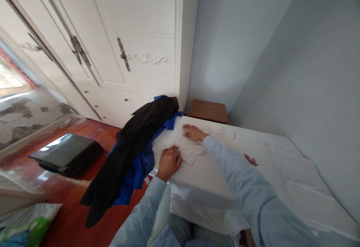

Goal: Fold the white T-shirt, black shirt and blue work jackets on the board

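A small folded white cloth (191,150) lies on a bed-like surface spread with a white sheet (208,175). My right hand (194,132) rests palm down on the cloth's far edge, fingers stretched out. At the cloth's left edge is my left hand (169,162), its fingers loosely bent and apart, a ring on one of them. The left fingertips touch the cloth or the sheet beside it; I cannot tell which. Close by on the left, a long black garment (140,127) lies over a bright blue garment (140,166) and hangs past the edge.
A white wardrobe (152,18) stands behind the garments. A brown wooden nightstand (209,110) is in the corner by the grey wall (295,71). On the red floor lie a black suitcase (67,153) and a plastic bag (33,222). A dark red motif (250,159) shows on the sheet.
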The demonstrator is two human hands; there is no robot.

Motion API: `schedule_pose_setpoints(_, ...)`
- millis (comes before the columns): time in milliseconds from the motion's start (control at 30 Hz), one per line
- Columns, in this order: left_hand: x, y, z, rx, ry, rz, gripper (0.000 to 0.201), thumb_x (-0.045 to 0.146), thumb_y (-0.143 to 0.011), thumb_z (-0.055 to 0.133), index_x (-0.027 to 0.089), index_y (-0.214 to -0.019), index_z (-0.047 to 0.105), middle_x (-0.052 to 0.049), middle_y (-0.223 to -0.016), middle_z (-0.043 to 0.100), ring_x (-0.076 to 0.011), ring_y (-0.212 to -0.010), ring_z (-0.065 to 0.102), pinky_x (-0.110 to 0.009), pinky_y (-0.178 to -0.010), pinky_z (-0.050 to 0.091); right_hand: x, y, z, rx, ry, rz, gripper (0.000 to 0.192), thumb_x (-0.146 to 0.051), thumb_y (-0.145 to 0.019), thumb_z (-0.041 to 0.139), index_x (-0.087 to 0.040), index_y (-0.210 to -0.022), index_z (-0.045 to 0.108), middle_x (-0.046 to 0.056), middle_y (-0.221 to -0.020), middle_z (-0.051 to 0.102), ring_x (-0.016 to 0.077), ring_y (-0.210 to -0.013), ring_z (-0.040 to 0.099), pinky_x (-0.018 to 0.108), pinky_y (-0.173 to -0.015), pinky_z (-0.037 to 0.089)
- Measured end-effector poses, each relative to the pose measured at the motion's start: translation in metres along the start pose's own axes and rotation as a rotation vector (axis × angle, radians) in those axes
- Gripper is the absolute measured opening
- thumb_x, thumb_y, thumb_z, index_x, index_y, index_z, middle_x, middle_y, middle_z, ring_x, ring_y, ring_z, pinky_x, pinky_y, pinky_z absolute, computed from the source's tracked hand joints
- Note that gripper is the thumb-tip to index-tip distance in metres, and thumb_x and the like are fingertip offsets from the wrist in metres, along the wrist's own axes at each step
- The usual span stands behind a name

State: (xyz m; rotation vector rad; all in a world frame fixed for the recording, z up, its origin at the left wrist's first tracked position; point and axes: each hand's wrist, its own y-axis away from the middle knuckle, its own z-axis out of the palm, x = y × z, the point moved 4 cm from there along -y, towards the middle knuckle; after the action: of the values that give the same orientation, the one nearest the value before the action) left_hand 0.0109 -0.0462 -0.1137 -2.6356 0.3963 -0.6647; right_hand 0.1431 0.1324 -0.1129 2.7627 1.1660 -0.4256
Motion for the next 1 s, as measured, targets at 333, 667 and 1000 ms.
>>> schedule_pose_setpoints(333, -0.005, 0.02, -0.001, -0.079, -0.14, 0.056, 0.033, 0.023, -0.093, 0.053, 0.017, -0.123, 0.065, -0.018, -0.142, 0.056, -0.0292, -0.13, 0.056, -0.047, -0.109, 0.044, 0.013, 0.006, 0.016, 0.059, 0.111, 0.026, 0.058, -0.044, -0.103, 0.035, -0.014, -0.153, 0.037, 0.017, -0.16, 0.031, 0.028, -0.149, 0.029, 0.047, -0.119, 0.026)
schedule_pose_setpoints(667, -0.009, 0.033, -0.012, -0.149, -0.134, 0.013, 0.034, 0.026, -0.092, 0.056, 0.021, -0.125, 0.064, -0.015, -0.14, 0.059, -0.0312, -0.133, 0.052, -0.052, -0.11, 0.042, 0.016, 0.006, 0.017, 0.045, 0.115, 0.087, 0.061, -0.051, -0.102, 0.03, -0.02, -0.154, 0.035, 0.013, -0.162, 0.028, 0.0308, -0.151, 0.021, 0.055, -0.121, 0.014)
schedule_pose_setpoints(1000, -0.004, -0.029, -0.001, -0.13, -0.139, 0.095, 0.038, 0.015, -0.093, 0.045, 0.015, -0.127, 0.061, -0.016, -0.142, 0.057, -0.0279, -0.139, 0.045, -0.048, -0.114, 0.038, -0.054, 0.042, 0.003, 0.2, 0.14, -0.143, 0.051, -0.03, -0.101, 0.039, -0.01, -0.147, 0.044, 0.02, -0.154, 0.042, 0.0291, -0.146, 0.033, 0.049, -0.12, 0.025)
